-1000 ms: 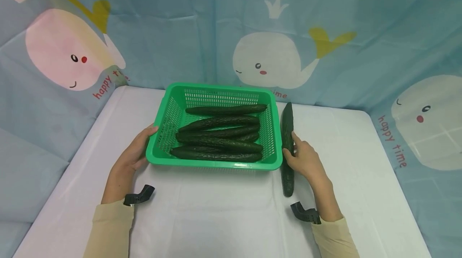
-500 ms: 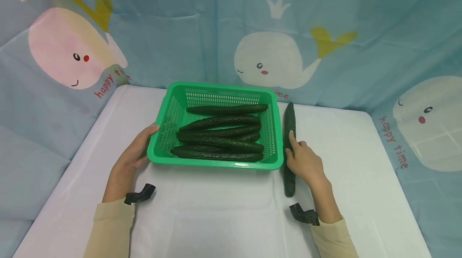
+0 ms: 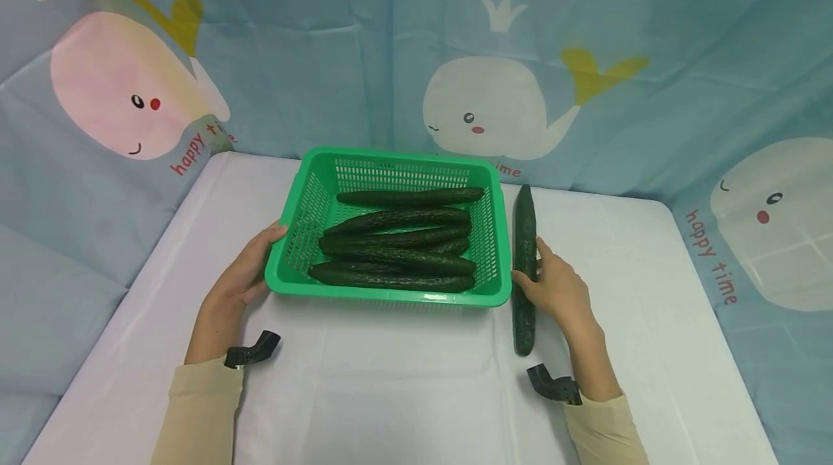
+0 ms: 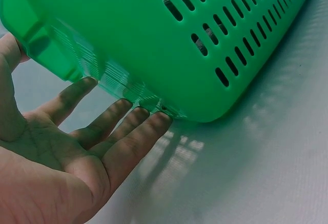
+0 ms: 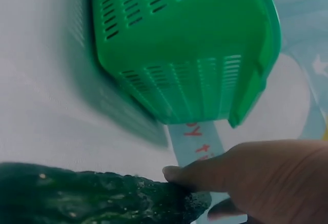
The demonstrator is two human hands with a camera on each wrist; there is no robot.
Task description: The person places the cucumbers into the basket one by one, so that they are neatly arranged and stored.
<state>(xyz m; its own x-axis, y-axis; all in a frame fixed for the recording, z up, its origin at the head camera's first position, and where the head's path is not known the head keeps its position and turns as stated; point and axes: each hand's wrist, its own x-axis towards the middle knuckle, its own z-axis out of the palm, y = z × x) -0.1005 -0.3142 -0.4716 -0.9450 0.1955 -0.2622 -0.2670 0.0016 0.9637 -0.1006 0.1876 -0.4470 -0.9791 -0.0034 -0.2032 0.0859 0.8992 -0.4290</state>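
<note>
A green plastic basket with slotted walls stands on the white cloth, several dark green cucumbers lying crosswise in it. At its left end, my left hand touches the basket: the thumb is by the rim, and in the left wrist view the straight fingers rest against the lower wall. A single cucumber lies lengthwise on the cloth just right of the basket. My right hand holds it near the middle, thumb on its left side and fingers on its right. The right wrist view shows the thumb against the cucumber's skin.
A white cloth covers the table. Behind and beside it hangs a blue curtain printed with whales. Black camera mounts sit on both wrists. The basket's right wall stands close beside the loose cucumber.
The loose cucumber has shifted slightly right, away from the basket. My right index finger, on top of it half a second ago, is now at its right side. The left hand stays put.
</note>
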